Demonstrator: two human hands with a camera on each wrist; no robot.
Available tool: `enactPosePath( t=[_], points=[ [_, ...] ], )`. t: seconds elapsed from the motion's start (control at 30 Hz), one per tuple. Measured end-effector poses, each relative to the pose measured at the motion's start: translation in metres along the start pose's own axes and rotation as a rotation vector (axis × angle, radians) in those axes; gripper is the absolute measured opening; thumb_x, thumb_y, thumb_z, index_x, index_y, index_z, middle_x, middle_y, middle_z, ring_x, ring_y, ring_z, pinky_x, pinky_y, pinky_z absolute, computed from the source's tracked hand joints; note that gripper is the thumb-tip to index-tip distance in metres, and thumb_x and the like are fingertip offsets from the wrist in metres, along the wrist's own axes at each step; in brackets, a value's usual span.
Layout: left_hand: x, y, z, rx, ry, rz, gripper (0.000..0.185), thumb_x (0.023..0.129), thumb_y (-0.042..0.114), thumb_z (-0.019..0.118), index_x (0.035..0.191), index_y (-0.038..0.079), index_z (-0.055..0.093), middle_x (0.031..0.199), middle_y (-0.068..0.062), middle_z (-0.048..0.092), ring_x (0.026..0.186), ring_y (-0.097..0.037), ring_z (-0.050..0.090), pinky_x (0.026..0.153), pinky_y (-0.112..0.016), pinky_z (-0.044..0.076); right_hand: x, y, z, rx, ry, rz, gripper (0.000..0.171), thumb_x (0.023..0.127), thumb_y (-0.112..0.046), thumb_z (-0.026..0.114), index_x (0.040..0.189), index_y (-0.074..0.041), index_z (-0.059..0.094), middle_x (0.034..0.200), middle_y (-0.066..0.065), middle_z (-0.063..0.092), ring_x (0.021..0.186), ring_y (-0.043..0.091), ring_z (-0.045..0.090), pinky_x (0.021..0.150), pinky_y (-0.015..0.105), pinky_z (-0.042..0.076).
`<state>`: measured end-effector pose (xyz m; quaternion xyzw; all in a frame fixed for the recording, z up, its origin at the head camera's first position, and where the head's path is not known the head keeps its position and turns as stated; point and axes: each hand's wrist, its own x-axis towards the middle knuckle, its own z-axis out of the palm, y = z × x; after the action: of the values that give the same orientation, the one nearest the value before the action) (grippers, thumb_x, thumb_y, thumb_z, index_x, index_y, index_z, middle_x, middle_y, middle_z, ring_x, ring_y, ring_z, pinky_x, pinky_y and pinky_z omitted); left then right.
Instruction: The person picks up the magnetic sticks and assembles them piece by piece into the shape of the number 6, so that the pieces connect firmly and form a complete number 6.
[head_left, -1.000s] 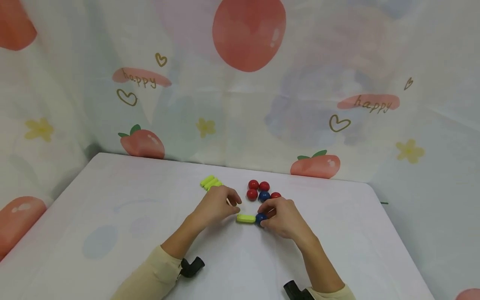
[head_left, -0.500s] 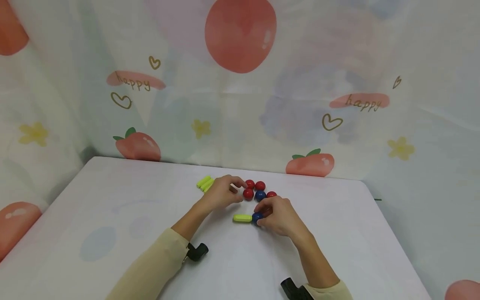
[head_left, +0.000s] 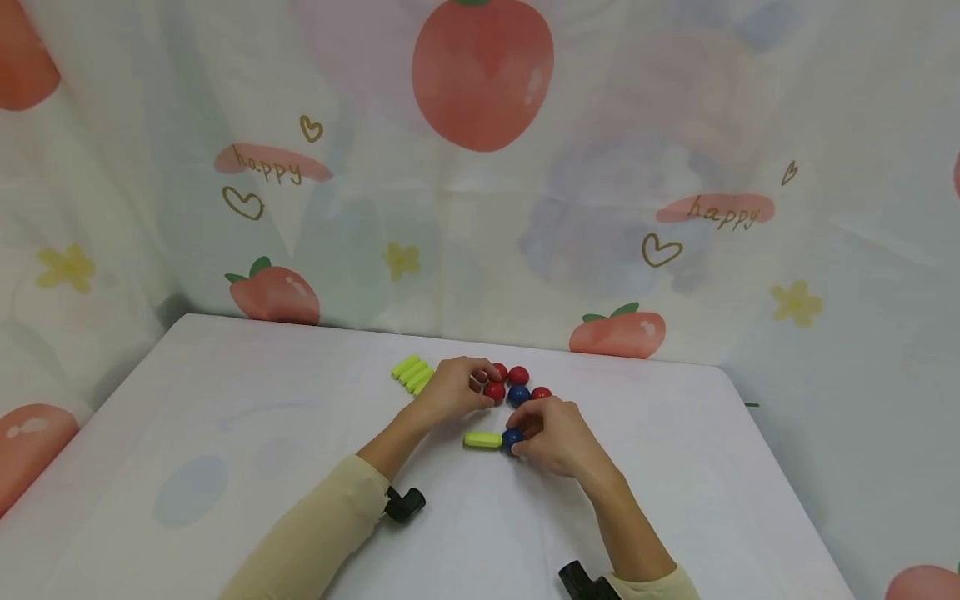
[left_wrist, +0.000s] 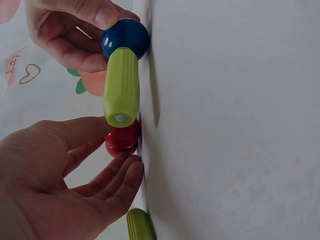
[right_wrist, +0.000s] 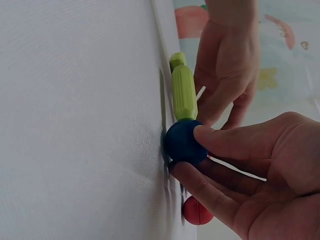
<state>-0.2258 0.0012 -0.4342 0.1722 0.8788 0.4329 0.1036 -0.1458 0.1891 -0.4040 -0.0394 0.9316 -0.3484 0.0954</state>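
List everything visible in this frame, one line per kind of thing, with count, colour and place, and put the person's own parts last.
Joined rod: 1, yellow-green, lying on the table, its end against the held blue ball.
Held blue ball: 1, blue, at the rod's right end.
Loose blue ball: 1, blue, in the cluster behind the hands.
Red balls: 4 at least partly visible, red, same cluster.
Spare rods: about 3, yellow-green, side by side left of the cluster.
Table: 1, white cloth cover.
Backdrop: 1, pale cloth printed with strawberries, hearts and flowers.
Left hand: fingertips at a red ball.
Right hand: pinches the held blue ball.
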Motion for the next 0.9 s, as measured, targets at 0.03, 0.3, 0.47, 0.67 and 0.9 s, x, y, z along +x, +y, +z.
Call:
enactPosePath(
  t=[0.03, 0.3, 0.47, 0.67, 0.9],
  points=[
    [0.000, 0.001, 0.000, -0.002, 0.003, -0.002, 0.027, 0.087, 0.007, 0.082, 0.111, 0.018, 0.073, 0.112, -0.005, 0.070, 0.102, -0.021, 0.065, 0.091, -0.035, 0.059, 0.000, 0.000, 0.000, 0.001, 0.003, 0.000, 0.022, 0.080, -0.003, 0.087, 0.097, -0.013, 0.078, 0.088, 0.001, 0.072, 0.084, 0.015, 0.065, 0.079, 0.034, 0.062],
    [-0.002, 0.000, 0.002, 0.017, 0.018, -0.001, 0.026, 0.087, 0.010, 0.084, 0.105, 0.020, 0.068, 0.103, -0.001, 0.069, 0.097, -0.019, 0.062, 0.085, -0.032, 0.057, 0.000, -0.001, 0.000, 0.007, 0.004, 0.005, 0.022, 0.080, -0.002, 0.087, 0.098, -0.012, 0.078, 0.088, 0.002, 0.072, 0.083, 0.015, 0.065, 0.078, 0.033, 0.062],
    [-0.003, -0.002, 0.003, 0.026, 0.023, 0.000, 0.025, 0.087, 0.009, 0.083, 0.105, 0.021, 0.070, 0.103, -0.001, 0.069, 0.095, -0.018, 0.064, 0.085, -0.032, 0.058, 0.000, 0.000, 0.001, 0.002, -0.001, 0.010, 0.022, 0.080, -0.003, 0.087, 0.098, -0.013, 0.078, 0.089, 0.002, 0.072, 0.084, 0.015, 0.065, 0.078, 0.034, 0.062],
    [-0.010, -0.003, -0.001, 0.000, 0.035, -0.001, 0.024, 0.087, 0.007, 0.082, 0.104, 0.020, 0.072, 0.104, -0.001, 0.070, 0.095, -0.018, 0.066, 0.087, -0.033, 0.059, 0.000, 0.000, 0.001, -0.009, 0.009, 0.018, 0.022, 0.080, -0.003, 0.086, 0.098, -0.013, 0.079, 0.089, 0.001, 0.072, 0.084, 0.015, 0.066, 0.078, 0.034, 0.062],
    [-0.020, -0.003, -0.008, -0.041, 0.034, -0.009, 0.025, 0.086, 0.005, 0.083, 0.103, 0.021, 0.074, 0.107, -0.001, 0.072, 0.094, -0.018, 0.069, 0.088, -0.034, 0.060, 0.001, -0.003, 0.002, -0.008, 0.016, 0.022, 0.021, 0.081, -0.003, 0.086, 0.098, -0.013, 0.079, 0.089, 0.001, 0.072, 0.085, 0.015, 0.066, 0.079, 0.034, 0.062]
  ],
)
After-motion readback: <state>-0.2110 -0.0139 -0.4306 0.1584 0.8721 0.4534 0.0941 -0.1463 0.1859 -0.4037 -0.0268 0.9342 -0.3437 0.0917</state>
